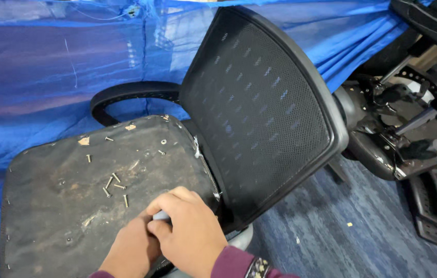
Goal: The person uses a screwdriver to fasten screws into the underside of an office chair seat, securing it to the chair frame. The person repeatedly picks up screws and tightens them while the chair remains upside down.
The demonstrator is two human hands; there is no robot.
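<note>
Head view is showing the right hand point(190, 234) and left hand point(131, 252) closing together around a small grey part point(161, 216) on the upturned seat point(48, 206); loose screws point(114, 184) are lying at 11 o'clock, nearer the left.

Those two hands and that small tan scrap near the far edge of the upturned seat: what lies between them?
In the head view, loose metal screws lie scattered on the dusty black seat underside, between the hands and the tan scrap.

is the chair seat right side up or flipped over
Flipped over. The seat shows its worn, stained underside, with loose screws lying on it, and the mesh backrest rises beside it.
</note>
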